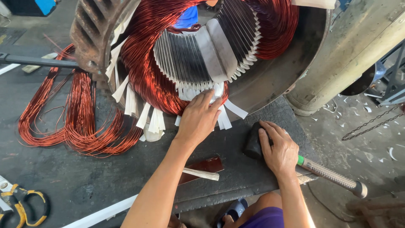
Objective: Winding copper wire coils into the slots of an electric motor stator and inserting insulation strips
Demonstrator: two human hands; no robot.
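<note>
Head view: left hand (pixel 198 120) fingers (pixel 206 99) lie flat on white slot papers (pixel 223 114); right hand (pixel 280 150) wraps the mallet (pixel 255 143). Copper coils (pixel 143 71) are mostly seated, loose coils (pixel 80 122) remain.

Copper wire coil (pixel 143 71), glossy red-brown, packed in the motor's slots at twelve o'clock, white paper strips (pixel 223 114) poking from its lower edge, black rubber mallet (pixel 254 141) lying flat at four o'clock, handle pointing right
</note>
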